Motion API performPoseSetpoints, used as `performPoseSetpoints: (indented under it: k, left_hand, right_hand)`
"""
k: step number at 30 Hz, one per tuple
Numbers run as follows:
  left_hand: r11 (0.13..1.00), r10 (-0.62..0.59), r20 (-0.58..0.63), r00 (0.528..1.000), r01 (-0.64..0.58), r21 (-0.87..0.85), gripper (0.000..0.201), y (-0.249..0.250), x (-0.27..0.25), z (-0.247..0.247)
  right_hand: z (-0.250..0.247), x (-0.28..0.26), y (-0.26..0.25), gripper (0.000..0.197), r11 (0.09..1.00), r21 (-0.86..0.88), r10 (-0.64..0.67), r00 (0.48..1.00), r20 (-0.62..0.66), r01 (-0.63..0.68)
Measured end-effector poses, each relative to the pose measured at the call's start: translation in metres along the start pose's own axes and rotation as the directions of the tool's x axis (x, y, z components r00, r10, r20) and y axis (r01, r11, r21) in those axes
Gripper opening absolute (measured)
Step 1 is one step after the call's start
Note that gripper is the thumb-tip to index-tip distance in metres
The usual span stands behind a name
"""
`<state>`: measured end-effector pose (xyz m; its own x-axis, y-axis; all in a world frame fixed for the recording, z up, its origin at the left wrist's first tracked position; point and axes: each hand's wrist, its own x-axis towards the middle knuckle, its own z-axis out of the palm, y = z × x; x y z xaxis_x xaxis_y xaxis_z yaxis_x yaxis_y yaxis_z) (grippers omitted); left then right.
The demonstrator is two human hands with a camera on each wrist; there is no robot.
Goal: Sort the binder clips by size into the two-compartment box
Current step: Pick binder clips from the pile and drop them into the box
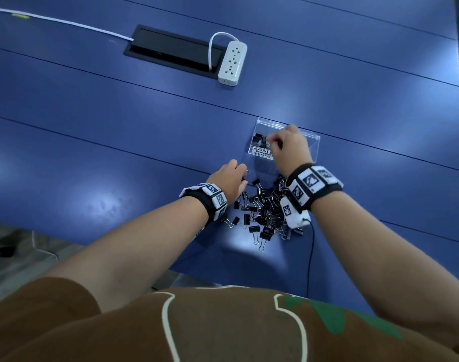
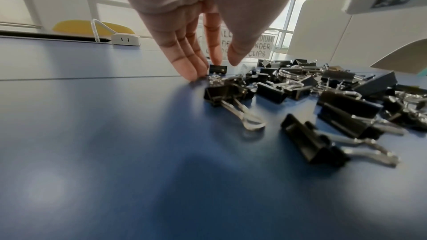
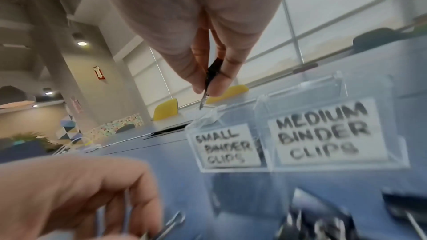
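Observation:
A clear two-compartment box (image 1: pixel 314 138) stands on the blue table, labelled SMALL BINDER CLIPS (image 3: pixel 225 145) on the left and MEDIUM BINDER CLIPS (image 3: pixel 323 134) on the right. A few black clips (image 1: pixel 258 139) lie in the small compartment. My right hand (image 1: pixel 271 142) hovers over that compartment and pinches a small black clip (image 3: pixel 213 68) between thumb and finger, wire handle down. A pile of black binder clips (image 1: pixel 265 212) lies in front of the box. My left hand (image 2: pixel 224 63) reaches down at the pile's far left edge, fingers straight and touching the table, with a small clip (image 2: pixel 217 69) just under index and thumb.
A white power strip (image 1: pixel 232 62) lies beside a black cable hatch (image 1: pixel 170 50) at the back, with a white cable (image 1: pixel 66 22) running left. A black wire (image 1: pixel 310 257) trails from my right wrist toward me. The table's near edge (image 1: pixel 144 257) runs diagonally at lower left.

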<state>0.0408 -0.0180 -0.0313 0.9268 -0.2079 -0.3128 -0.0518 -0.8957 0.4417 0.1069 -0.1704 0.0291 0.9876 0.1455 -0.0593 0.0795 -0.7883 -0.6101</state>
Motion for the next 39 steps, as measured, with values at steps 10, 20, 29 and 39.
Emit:
performPoseSetpoints:
  k: [10,20,29,39]
  left_hand:
    - [0.992,-0.078,0.014,0.997,0.079,-0.098,0.026,0.001,0.005,-0.005]
    - [0.933,-0.240,-0.050,0.969,0.216,-0.286,0.020,-0.033,-0.014,-0.024]
    - [0.980,-0.148,0.099,0.984,0.159,-0.122,0.007,-0.011,-0.031,-0.016]
    - [0.998,0.010,0.167,0.986,-0.021,0.062,0.018,-0.010,-0.029,-0.005]
  right_hand:
    - [0.015,-0.022,0.003,0.015,0.994,-0.051,-0.088,0.989,0.116,0.094]
    - [0.047,-0.039,0.011,0.014,0.981,-0.189,0.039,0.929,0.368,0.034]
    - [0.052,-0.058,0.006,0.023,0.968,-0.132,-0.125,0.868,0.481,0.213]
    - [0.057,-0.064,0.008,0.024,0.946,-0.240,-0.065,0.852,0.519,0.219]
